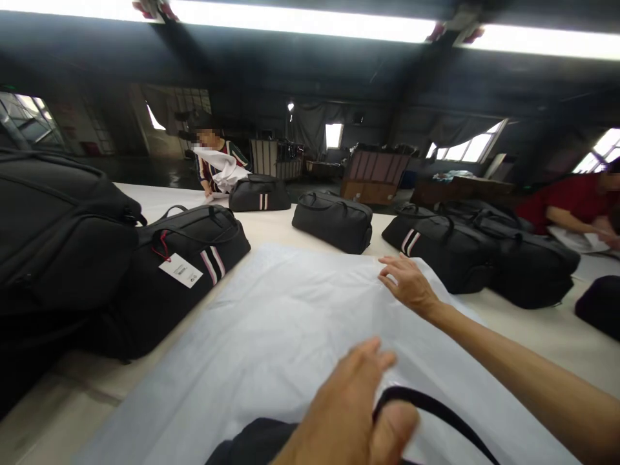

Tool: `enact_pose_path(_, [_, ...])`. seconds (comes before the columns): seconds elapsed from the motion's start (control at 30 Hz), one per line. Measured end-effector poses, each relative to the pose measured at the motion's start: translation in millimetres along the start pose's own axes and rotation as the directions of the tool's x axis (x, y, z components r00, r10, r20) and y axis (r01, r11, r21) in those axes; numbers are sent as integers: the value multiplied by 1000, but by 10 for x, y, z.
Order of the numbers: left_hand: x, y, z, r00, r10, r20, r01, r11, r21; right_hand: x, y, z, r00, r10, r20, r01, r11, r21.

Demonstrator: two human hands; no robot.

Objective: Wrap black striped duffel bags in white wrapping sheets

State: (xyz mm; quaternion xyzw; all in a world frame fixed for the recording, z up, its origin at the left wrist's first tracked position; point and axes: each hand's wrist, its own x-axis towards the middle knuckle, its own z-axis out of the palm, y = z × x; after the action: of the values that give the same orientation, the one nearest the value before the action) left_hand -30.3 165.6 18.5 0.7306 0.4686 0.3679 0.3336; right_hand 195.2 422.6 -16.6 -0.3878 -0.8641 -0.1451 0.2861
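Observation:
A large white sheet (290,303), thin and slightly creased, lies spread across the table before me. My right hand (409,284) reaches over its far right part, fingers loosely bent and apart, at or just above the surface. Nearer to me, my left hand (343,407) is blurred, with fingers stretched forward and thumb apart. A black strap (436,403) curves beside that thumb; whether they touch I cannot tell. Beneath the left hand, part of a black bag (261,439) shows at the bottom edge, mostly hidden.
Black duffel bags stand around the sheet: one with a white tag (181,270) at left, one plain bag (334,223) ahead, several at right (436,248). A co-worker in a striped top (237,154) handles white material across the table. Another person in red (566,200) is at right.

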Motion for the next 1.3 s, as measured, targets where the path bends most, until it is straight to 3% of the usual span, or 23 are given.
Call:
enact_pose_path(0.1, [335, 103, -428, 982, 98, -164, -73, 985, 154, -203, -527, -717, 936, -329, -127, 325, 944, -48])
enact_pose_path(0.17, [591, 61, -651, 958, 217, -187, -132, 915, 381, -367, -894, -1170, 893, -429, -132, 425, 903, -62])
enact_pose_path(0.3, [1086, -90, -800, 940, 340, 41, -268, 657, 704, -650, -1429, -1898, 858, -510, -68, 508, 860, -42])
enact_pose_path(0.37, [1254, -103, -757, 922, 349, 169, -352, 571, 741, -752, -1571, -2138, 841, -540, -17, 539, 841, -38])
enact_pose_path(0.47, [1353, 4, -686, 884, 381, 272, -450, 528, 720, -875, -1665, -2334, 828, -559, 41, 560, 829, -6])
enact_pose_path(0.6, [1201, 284, -768, 851, 409, 329, -506, 473, 721, -949, -1584, -2385, 897, -432, 95, 427, 901, 72])
enact_pose_path(0.7, [953, 502, -969, 810, 468, 354, -544, 372, 752, -822, -1411, -2404, 977, -197, 84, 194, 980, 35])
enact_pose_path(0.77, [770, 641, -1126, 786, 511, 349, -550, 319, 771, -655, -1310, -2444, 982, -25, 188, 16, 999, 45])
enact_pose_path(0.8, [674, 711, -1196, 780, 526, 339, -544, 303, 782, -569, -1278, -2470, 953, 45, 301, -70, 995, 71])
enact_pose_path(0.87, [462, 853, -1286, 768, 565, 302, -519, 273, 810, -431, -1251, -2517, 831, 122, 543, -221, 968, 120])
enact_pose_path(0.93, [218, 985, -1260, 735, 631, 248, -497, 253, 830, -362, -1255, -2545, 740, 148, 656, -319, 936, 149])
enact_pose_path(1.03, [-119, 1097, -938, 655, 718, 236, -600, 304, 740, -341, -1254, -2567, 776, 158, 610, -351, 912, 210])
enact_pose_path(1.1, [-206, 1067, -596, 655, 687, 316, -704, 404, 584, -312, -1238, -2599, 811, 137, 569, -317, 920, 230])
enact_pose_path(1.13, [-187, 1016, -421, 683, 635, 362, -716, 483, 503, -284, -1230, -2624, 819, 129, 559, -299, 928, 223])
enact_pose_path(1.17, [-128, 944, -260, 728, 553, 406, -686, 582, 438, -247, -1223, -2654, 824, 124, 553, -285, 935, 214])
enact_pose_path(1.23, [75, 759, -9, 816, 310, 488, -509, 785, 353, -161, -1218, -2725, 832, 116, 542, -271, 938, 216])
enact_pose_path(1.27, [196, 658, 79, 815, 170, 554, -398, 859, 322, -118, -1220, -2763, 838, 113, 534, -272, 935, 228])
enact_pose_path(1.3, [314, 556, 144, 775, 47, 630, -301, 905, 302, -79, -1226, -2802, 843, 111, 526, -277, 929, 247])
